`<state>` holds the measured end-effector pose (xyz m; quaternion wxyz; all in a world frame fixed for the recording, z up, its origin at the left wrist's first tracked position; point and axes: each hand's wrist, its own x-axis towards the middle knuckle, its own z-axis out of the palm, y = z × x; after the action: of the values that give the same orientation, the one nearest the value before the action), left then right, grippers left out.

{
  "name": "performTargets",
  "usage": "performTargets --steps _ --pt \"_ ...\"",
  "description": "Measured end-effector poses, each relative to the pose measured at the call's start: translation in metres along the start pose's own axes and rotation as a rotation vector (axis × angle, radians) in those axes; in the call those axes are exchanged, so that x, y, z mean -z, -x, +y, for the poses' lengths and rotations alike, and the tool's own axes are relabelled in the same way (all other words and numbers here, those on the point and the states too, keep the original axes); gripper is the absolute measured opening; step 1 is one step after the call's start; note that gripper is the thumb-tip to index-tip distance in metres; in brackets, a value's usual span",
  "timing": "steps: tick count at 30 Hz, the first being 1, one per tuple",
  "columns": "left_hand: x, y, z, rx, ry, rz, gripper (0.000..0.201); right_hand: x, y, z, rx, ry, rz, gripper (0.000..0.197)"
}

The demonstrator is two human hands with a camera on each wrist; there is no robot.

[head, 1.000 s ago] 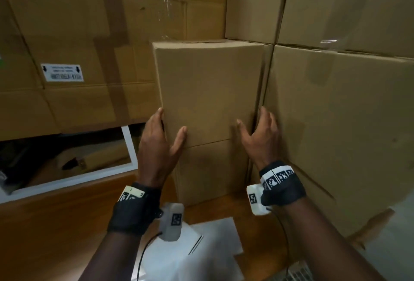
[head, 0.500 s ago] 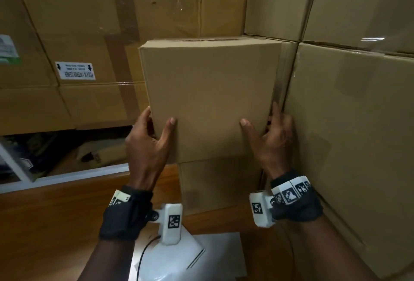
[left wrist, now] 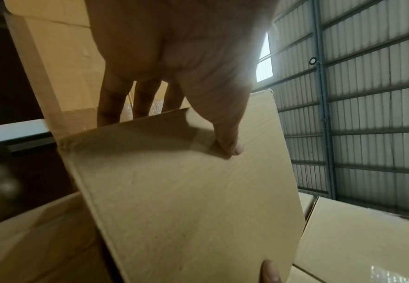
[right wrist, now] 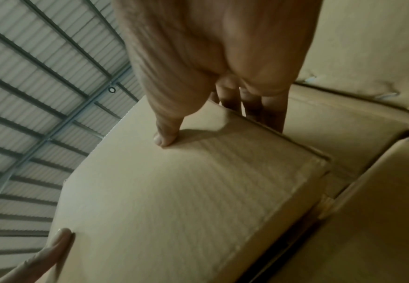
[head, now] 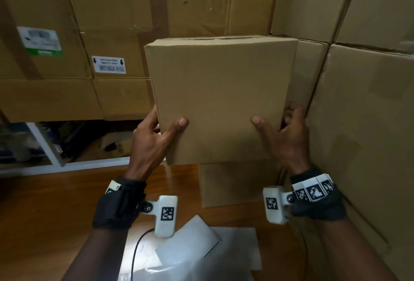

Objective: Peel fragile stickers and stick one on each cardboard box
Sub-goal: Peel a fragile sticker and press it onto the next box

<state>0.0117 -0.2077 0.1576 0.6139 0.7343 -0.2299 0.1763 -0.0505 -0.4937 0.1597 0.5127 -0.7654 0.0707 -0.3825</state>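
A plain brown cardboard box [head: 220,99] is held in the air between both hands, lifted off a second box [head: 237,184] that stands on the wooden table [head: 44,213]. My left hand [head: 154,133] grips the box's lower left edge, thumb on the front face and fingers round the side. My right hand [head: 282,133] grips the lower right edge the same way, squeezed against the stacked cartons. The left wrist view shows the box [left wrist: 186,191] under the thumb; the right wrist view shows the box [right wrist: 179,191] likewise. White sticker sheets [head: 190,249] lie on the table below my wrists.
Large stacked cartons [head: 367,124] wall off the right side and more cartons [head: 112,23] fill the back, some with white labels [head: 108,64]. A dark gap with a white frame [head: 40,146] opens at the left behind the table.
Both hands have raised the top box off the lower one and drawn it nearer to me; the grip has shifted to the box's lower edges.
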Motion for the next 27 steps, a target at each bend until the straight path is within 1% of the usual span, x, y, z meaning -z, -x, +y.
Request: performTargets --steps 3,7,11,14,15,17,19,21,23,25,27 --pt "0.032 0.010 0.004 -0.007 0.006 0.026 0.061 -0.016 0.023 -0.027 0.039 0.000 0.002 0.067" --pt "0.088 0.028 0.004 -0.009 0.030 0.045 0.055 -0.049 0.060 -0.063 0.098 -0.048 -0.007 0.067" --pt "0.155 0.051 0.000 -0.002 0.034 0.098 0.049 -0.093 0.106 -0.093 0.102 -0.120 -0.046 0.078" --pt "0.197 0.073 -0.010 0.051 0.043 0.107 0.054 -0.123 0.137 -0.105 0.065 -0.091 -0.113 0.091" --pt "0.209 0.080 -0.013 0.052 0.035 0.116 0.059 -0.133 0.145 -0.106 0.066 -0.057 -0.134 0.094" --pt "0.231 0.095 -0.021 0.071 0.001 0.117 0.064 -0.150 0.160 -0.107 0.073 -0.016 -0.195 0.094" --pt "0.250 0.108 -0.030 0.114 -0.017 0.125 0.064 -0.168 0.176 -0.104 0.067 -0.040 -0.252 0.090" --pt "0.268 0.120 -0.039 0.121 -0.068 0.153 0.069 -0.183 0.190 -0.100 0.068 -0.094 -0.285 0.085" --pt "0.283 0.133 -0.048 0.145 -0.103 0.179 0.073 -0.197 0.201 -0.095 0.067 -0.099 -0.321 0.083" --pt "0.293 0.145 -0.055 0.167 -0.116 0.188 0.073 -0.209 0.211 -0.088 0.034 -0.125 -0.361 0.087" --pt "0.301 0.157 -0.064 0.194 -0.127 0.175 0.069 -0.219 0.223 -0.079 -0.012 -0.138 -0.401 0.090"
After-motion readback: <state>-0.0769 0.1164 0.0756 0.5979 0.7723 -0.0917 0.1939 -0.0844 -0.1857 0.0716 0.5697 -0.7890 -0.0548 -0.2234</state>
